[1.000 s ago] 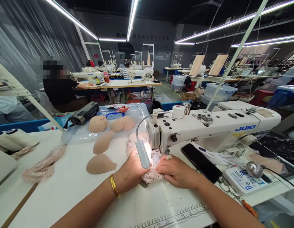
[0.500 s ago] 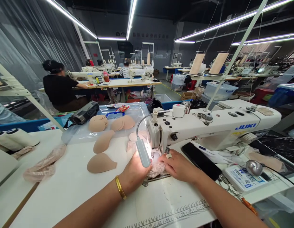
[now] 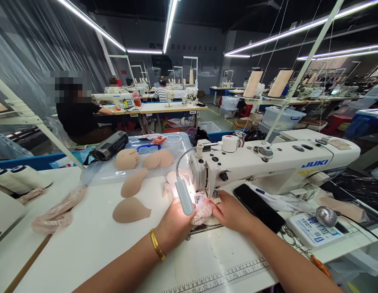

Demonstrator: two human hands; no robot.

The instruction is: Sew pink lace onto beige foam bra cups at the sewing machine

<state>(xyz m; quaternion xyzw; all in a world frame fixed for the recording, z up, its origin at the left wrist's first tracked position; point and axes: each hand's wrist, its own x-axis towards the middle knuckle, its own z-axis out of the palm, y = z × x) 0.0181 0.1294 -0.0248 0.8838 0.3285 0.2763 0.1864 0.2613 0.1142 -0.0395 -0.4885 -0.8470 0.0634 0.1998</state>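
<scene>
Pink lace [image 3: 203,214]: bunched at sewing machine [image 3: 268,169], between both hands
Left hand [image 3: 176,221]: grip unclear, lamp [image 3: 184,197] covers fingertips
Right hand [image 3: 234,213]: grip narrow, pinching lace edge
Needle end [image 3: 210,185]: nearby fingers could get caught if lace jerks; uneven pull could pucker it

Pale pink lace [image 3: 203,214]; beige cups [image 3: 130,210]

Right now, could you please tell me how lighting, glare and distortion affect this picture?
Head view: the small lamp brightens the lace fabric and burns out a patch near the left hand; head view: glare streaks the plastic container; head view: wide-angle distortion seems to stretch the forearms; head view: pixelation hides the head of the co-worker.
</scene>
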